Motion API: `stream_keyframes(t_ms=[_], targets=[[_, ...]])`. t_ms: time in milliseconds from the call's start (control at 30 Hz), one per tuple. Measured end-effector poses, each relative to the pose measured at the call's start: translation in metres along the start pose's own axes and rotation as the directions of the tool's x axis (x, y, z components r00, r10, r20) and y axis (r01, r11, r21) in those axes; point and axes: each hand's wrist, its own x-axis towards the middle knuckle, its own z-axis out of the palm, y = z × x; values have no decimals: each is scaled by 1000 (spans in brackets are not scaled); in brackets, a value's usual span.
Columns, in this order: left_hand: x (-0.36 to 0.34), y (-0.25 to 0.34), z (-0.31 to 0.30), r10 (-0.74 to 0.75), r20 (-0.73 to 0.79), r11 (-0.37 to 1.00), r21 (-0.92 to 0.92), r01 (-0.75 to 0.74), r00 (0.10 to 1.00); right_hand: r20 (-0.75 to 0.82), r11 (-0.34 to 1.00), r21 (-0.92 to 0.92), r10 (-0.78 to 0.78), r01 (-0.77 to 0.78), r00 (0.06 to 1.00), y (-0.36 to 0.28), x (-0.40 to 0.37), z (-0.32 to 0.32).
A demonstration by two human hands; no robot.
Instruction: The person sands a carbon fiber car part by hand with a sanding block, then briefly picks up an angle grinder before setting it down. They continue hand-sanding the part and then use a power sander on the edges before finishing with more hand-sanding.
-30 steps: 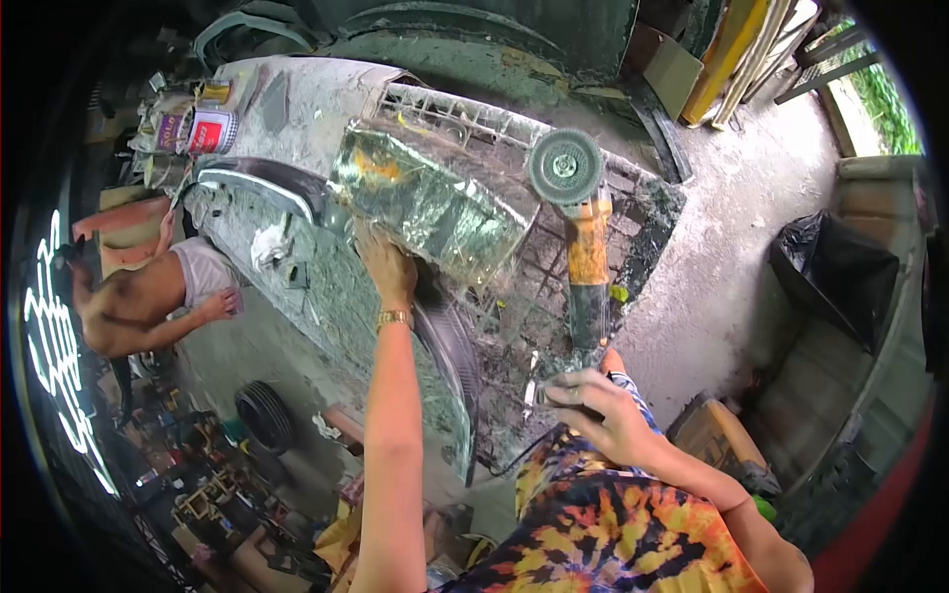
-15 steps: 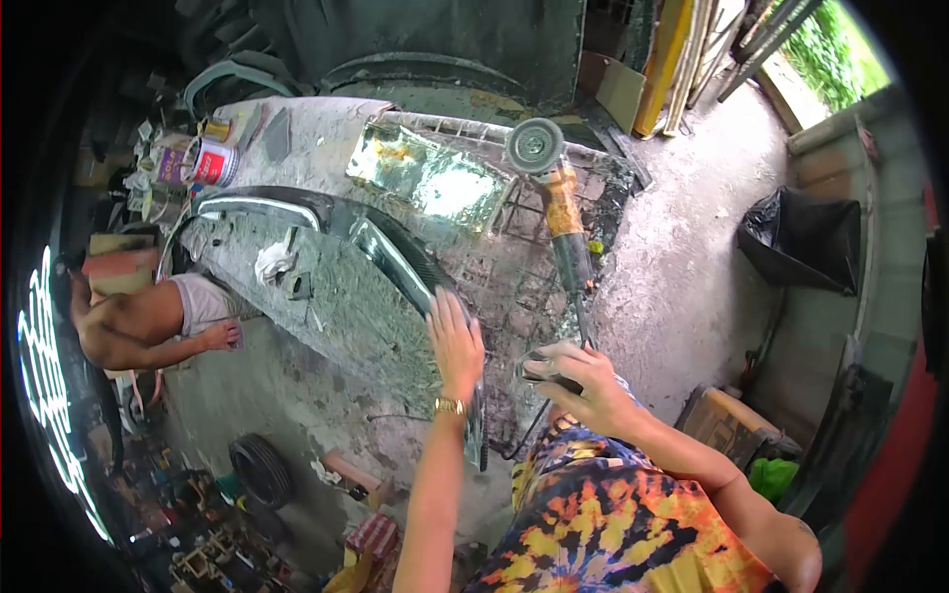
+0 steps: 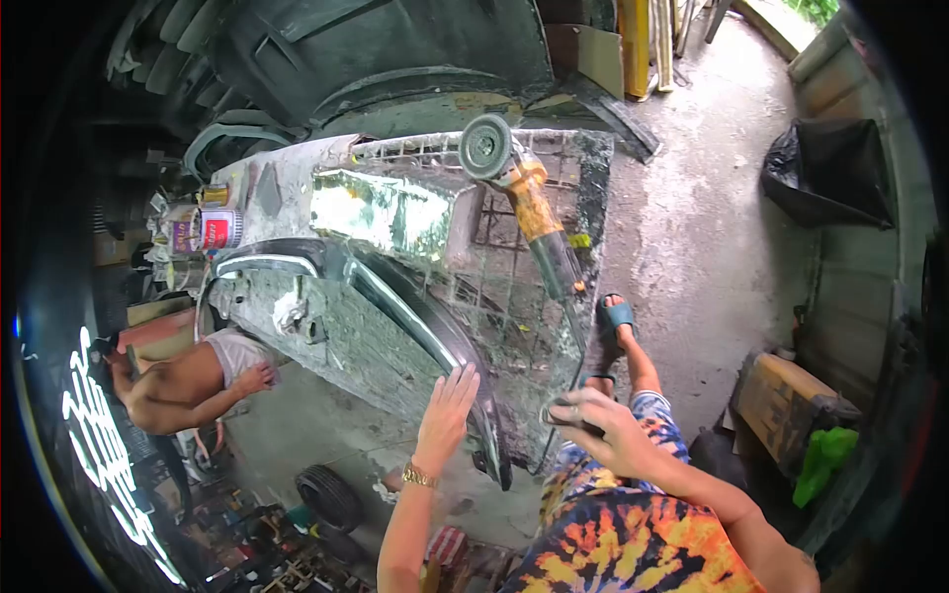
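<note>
A long curved black part [image 3: 410, 311] with a glossy strip lies across the dusty mesh-topped table [image 3: 366, 381]. My left hand [image 3: 448, 413], with a gold watch at its wrist, is flat at the part's lower section, fingers stretched out and nothing held. Held in my right hand [image 3: 601, 425] is a small dark block [image 3: 575, 415], to the right of the part's lower end. An orange and black angle grinder [image 3: 537, 212] rests on the mesh beyond my hands, its disc facing up. Left of it sits a shiny foil-like sheet [image 3: 381, 212].
A co-worker [image 3: 188, 390] is bent over at the left. Cans [image 3: 219, 229] stand at the table's far left corner. Tyres [image 3: 329, 497] lie on the floor, lower left. At the right are a black bag [image 3: 835, 173] and a cardboard box [image 3: 786, 405]. The grinder's cord runs toward me.
The view has shifted, and my feet now show. My left hand has moved along the part and its fingers sit lower on it. My right hand still holds the block.
</note>
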Motion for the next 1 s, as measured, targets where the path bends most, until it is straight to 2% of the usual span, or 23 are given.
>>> stream_keyframes(t_ms=[33,100,167,233,300,333,400,533,567,633,667,767,833,933,1000], targets=[[5,-13,6,36,46,998,58,-38,998,7,999,32,22,-23,1000,2,1,-3],[21,-32,0,-13,80,997,70,8,997,31,997,64,44,-45,999,6,6,-11],[33,-59,0,-114,24,976,192,108,993,47,994,95,51,-56,998,13,9,-18],[47,-85,-6,-119,4,977,181,116,993,65,990,122,62,-70,996,18,11,-24],[69,-106,-18,-227,-7,952,209,223,974,79,989,139,37,-48,996,22,13,-29],[76,-124,-19,-231,5,951,215,224,973,103,986,155,46,-62,994,21,15,-34],[88,-171,-9,-241,-100,930,261,259,965,126,985,165,36,-57,991,24,19,-42],[100,-236,2,-411,-101,900,115,421,906,165,984,166,43,-71,985,30,25,-53],[102,-230,7,-427,-78,895,105,433,901,165,981,177,45,-75,985,30,25,-56],[97,-204,4,-433,-193,896,19,444,881,157,975,199,72,-103,985,28,29,-62],[90,-185,2,-447,-178,891,4,455,877,153,974,201,79,-110,985,27,30,-64],[85,-121,-10,-383,-180,924,-94,371,906,149,976,190,81,-109,985,20,33,-67],[63,-87,-8,-319,-50,948,-5,319,947,177,972,189,107,-140,978,13,36,-67],[32,-44,0,-245,-46,969,19,246,968,172,985,144,70,-95,983,5,38,-62],[14,-22,6,-157,7,987,20,157,988,173,992,108,50,-69,984,-1,35,-55]])
